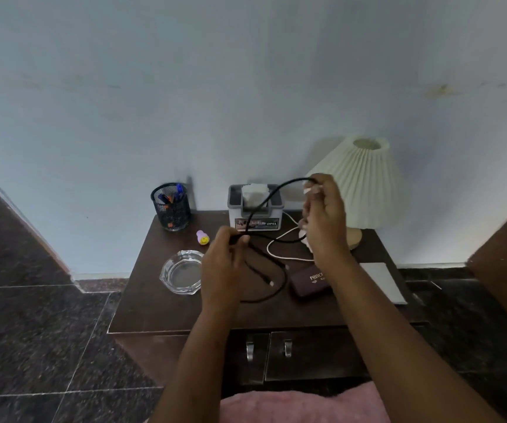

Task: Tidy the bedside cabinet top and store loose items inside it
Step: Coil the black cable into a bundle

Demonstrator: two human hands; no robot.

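Observation:
A black cable (264, 206) arcs above the dark wooden bedside cabinet (160, 306). My left hand (221, 264) pinches its lower part over the cabinet's middle. My right hand (325, 215) holds its upper end, raised in front of the lamp. The cable's loose end with a plug lies looped on the top. A white cord (276, 242) lies behind it. A maroon case (305, 285), a glass ashtray (182, 273) and a small purple smiley item (203, 237) sit on the top. Two cabinet doors with metal handles (249, 351) are closed.
A black mesh pen holder (171, 206) stands at the back left, a grey tissue box (255, 209) at the back middle, a cream pleated lamp (362, 184) at the back right. A grey flat pad (383, 282) lies at the right edge. The wall is close behind.

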